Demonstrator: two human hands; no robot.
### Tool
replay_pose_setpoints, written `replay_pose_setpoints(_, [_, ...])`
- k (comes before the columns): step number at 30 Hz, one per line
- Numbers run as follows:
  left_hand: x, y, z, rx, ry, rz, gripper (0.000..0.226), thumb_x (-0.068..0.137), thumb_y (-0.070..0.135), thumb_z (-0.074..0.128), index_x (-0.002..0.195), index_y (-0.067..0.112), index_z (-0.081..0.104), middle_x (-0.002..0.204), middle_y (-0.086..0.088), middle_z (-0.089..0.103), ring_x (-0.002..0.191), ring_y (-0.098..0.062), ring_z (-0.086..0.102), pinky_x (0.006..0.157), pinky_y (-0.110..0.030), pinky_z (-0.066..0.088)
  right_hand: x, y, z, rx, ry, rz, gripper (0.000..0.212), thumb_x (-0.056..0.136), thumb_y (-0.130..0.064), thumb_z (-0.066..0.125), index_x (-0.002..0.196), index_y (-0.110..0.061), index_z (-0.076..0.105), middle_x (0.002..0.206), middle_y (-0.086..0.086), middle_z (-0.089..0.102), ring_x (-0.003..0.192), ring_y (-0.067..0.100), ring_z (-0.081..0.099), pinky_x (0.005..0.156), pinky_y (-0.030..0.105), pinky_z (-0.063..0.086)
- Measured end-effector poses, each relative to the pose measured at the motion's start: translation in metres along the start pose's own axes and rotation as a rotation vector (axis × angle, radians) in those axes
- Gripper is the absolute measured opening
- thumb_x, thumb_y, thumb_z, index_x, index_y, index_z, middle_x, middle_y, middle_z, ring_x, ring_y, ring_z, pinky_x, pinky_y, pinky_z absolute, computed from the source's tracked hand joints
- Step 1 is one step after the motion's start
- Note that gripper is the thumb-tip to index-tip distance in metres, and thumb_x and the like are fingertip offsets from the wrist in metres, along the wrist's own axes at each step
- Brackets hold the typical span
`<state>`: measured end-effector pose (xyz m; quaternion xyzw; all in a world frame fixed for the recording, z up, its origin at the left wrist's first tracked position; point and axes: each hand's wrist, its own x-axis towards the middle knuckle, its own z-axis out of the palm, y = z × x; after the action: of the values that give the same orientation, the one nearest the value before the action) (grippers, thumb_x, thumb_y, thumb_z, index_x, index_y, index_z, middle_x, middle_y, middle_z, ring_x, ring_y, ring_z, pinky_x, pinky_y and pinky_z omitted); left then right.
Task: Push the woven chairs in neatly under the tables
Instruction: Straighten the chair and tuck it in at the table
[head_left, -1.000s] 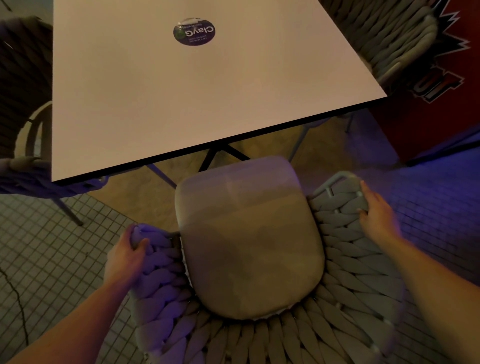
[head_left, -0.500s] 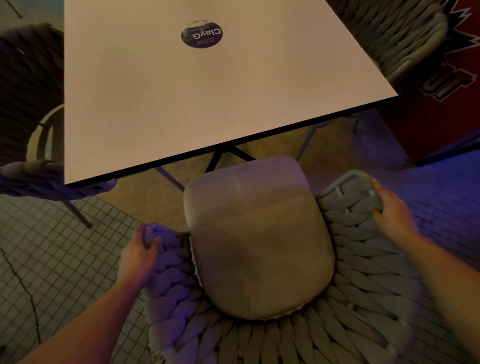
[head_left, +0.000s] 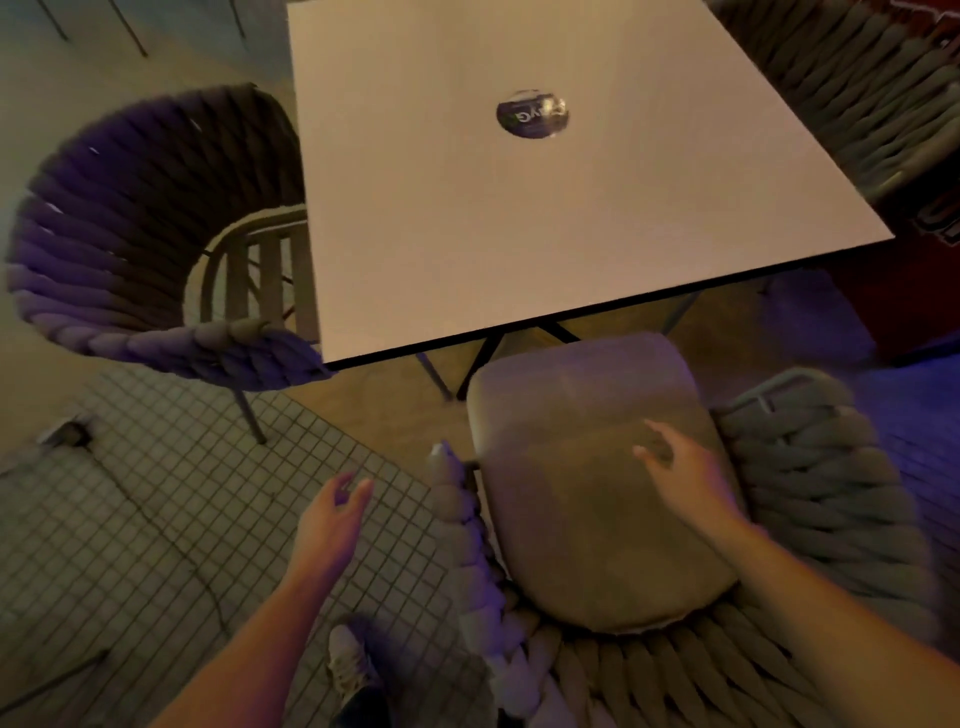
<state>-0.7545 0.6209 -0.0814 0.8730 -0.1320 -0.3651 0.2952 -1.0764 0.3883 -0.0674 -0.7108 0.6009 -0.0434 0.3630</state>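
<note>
Head view: your spread left hand (head_left: 332, 514) is hovering nearer the purple-lit woven chair (head_left: 130, 234) ahead-left; your open right hand (head_left: 685, 473) is floating over the beige cushion (head_left: 597, 493).

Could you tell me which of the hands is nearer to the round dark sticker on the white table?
Right. The right hand hovers open over the tan seat cushion, just below the round dark sticker; the left hand hangs over the tiled floor, further left.

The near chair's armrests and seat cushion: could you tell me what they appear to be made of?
Armrests: thick grey cord or padded rope, seemingly woven over a metal frame whose bare tube shows at the arm's front end; matte finish. Seat cushion: soft padding under a smooth, matte, taupe fabric cover, going by its rounded edges; the exact textile cannot be told.
</note>
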Motion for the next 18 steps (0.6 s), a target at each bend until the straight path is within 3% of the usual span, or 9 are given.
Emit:
replay_pose_setpoints(4, [0.017,-0.014,-0.068,-0.204,-0.063,-0.055,0.042,0.087,0.053,0.052,0.119,0.028,0.06,0.119,0.004,0.064,0.109,-0.017,0.06,0.096,-0.047,0.049,-0.022,-0.123,0.074,0.112,-0.096,-0.042,0.041,0.09,-0.025,0.06,0.128,-0.012,0.055,0.12,0.012,0.065,0.102,0.021,0.062,0.087,0.031,0.047])
replay_pose_setpoints(8, [0.047,-0.021,-0.156,-0.24,-0.098,0.072,0.019,0.086,0.05,0.054,0.09,0.037,0.067,0.093,0.014,0.069,0.094,-0.01,0.063,0.084,-0.036,0.051,-0.038,-0.244,0.142,0.076,-0.153,-0.103,0.044,0.089,-0.029,0.061,0.129,-0.013,0.054,0.122,0.01,0.063,0.105,0.021,0.061,0.083,0.025,0.04])
replay_pose_setpoints(12, [0.079,-0.038,-0.273,-0.209,-0.038,0.168,0.02,0.086,0.045,0.058,0.097,0.033,0.069,0.085,0.018,0.067,0.076,0.011,0.06,0.064,-0.009,0.042,-0.046,-0.361,0.207,0.004,-0.249,-0.128,0.05,0.089,-0.038,0.058,0.134,-0.019,0.049,0.129,0.009,0.059,0.113,0.023,0.057,0.084,0.027,0.04])
replay_pose_setpoints(15, [0.106,-0.05,-0.356,-0.199,-0.009,0.145,0.031,0.086,0.05,0.056,0.111,0.034,0.064,0.095,0.019,0.065,0.086,0.01,0.057,0.065,-0.011,0.039,-0.045,-0.443,0.249,0.007,-0.316,-0.193,0.054,0.089,-0.047,0.055,0.136,-0.024,0.045,0.133,0.004,0.056,0.116,0.021,0.056,0.092,0.036,0.046])
replay_pose_setpoints(18, [0.145,-0.058,-0.412,-0.203,0.05,0.113,0.045,0.086,0.052,0.055,0.125,0.029,0.059,0.109,0.016,0.062,0.099,0.002,0.057,0.071,-0.015,0.04,-0.026,-0.509,0.282,0.026,-0.335,-0.254,0.054,0.088,-0.05,0.053,0.137,-0.028,0.043,0.136,0.001,0.054,0.117,0.017,0.054,0.09,0.033,0.045])
